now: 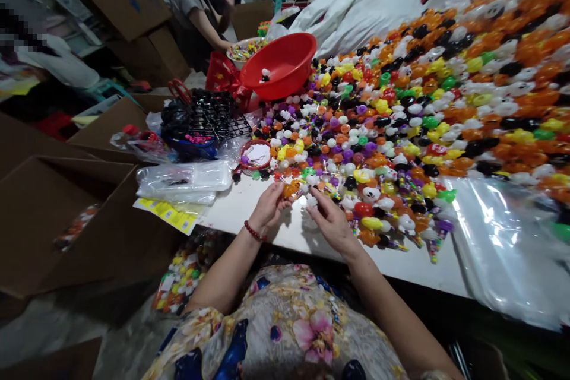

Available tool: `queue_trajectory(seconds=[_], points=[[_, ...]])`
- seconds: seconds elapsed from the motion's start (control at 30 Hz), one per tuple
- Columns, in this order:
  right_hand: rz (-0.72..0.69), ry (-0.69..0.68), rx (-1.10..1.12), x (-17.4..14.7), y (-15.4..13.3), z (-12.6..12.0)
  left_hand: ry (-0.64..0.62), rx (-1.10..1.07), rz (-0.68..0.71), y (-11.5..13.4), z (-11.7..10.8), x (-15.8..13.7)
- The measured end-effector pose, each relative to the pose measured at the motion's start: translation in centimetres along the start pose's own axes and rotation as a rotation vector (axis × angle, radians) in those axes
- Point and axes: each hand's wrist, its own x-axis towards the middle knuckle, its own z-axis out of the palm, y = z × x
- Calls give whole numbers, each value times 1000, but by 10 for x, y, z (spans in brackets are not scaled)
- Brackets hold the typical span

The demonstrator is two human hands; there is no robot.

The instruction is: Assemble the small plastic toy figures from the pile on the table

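My left hand [268,209], with a beaded bracelet at the wrist, is closed on a small orange plastic figure [291,190] near the table's front edge. Across from it, my right hand [332,219] pinches a small white plastic figure [312,200] between thumb and fingers. Both hands hang just over the white table [222,209], close together. Right behind them spreads a large heap of small plastic figures [356,148] in orange, white, black, yellow, purple and green. Some near the front have clear tubes with colourful bits inside.
A red basin [285,65] stands behind the heap, beside a bowl of colourful pieces [247,50] where another person [196,12] works. Clear plastic bags lie at left [184,181] and right [503,237]. A small red basket [255,154] and an open cardboard box [66,219] are leftward.
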Motion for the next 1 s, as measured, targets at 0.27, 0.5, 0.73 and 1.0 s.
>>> queue_trajectory(seconds=[0.27, 0.5, 0.73, 1.0], points=[[-269, -80, -271, -15, -10, -1, -137, 41, -11, -7, 8, -33], [-245, -71, -299, -21, -15, -11, -163, 180, 67, -12, 14, -38], [-165, -142, -215, -23, -25, -15, -140, 341, 79, -22, 15, -45], [-53, -87, -181, -33, -22, 3, 50, 527, 188, -45, 28, -57]])
